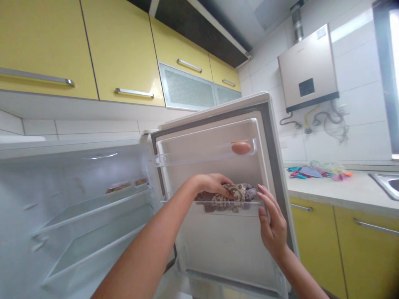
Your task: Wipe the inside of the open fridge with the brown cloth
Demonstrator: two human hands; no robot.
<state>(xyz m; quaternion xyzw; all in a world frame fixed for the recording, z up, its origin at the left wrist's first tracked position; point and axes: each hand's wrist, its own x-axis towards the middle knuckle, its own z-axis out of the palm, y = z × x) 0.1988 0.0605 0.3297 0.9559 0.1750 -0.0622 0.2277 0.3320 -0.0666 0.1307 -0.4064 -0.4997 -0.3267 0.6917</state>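
A fridge door point(212, 245) stands open in front of me. A brown and beige patterned cloth point(238, 192) lies bunched in its middle clear door shelf point(246, 209). My left hand point(215, 185) reaches into that shelf from above, with thumb and fingers closed on the cloth. At the shelf's right end is my right hand point(273, 222), its fingers stretched and thumb apart. Its fingertips are close to the cloth's end and the shelf's corner; whether they touch is hard to tell. One brown egg point(241, 147) sits in the upper door shelf point(199, 154).
Left of the door, the fridge interior has glass shelves point(102, 207), with small packages point(120, 187) at the back. To the right runs a counter point(330, 193) with colourful cloths point(308, 172) and a sink point(388, 182). Yellow cabinets point(121, 45) and a water heater point(307, 68) hang above.
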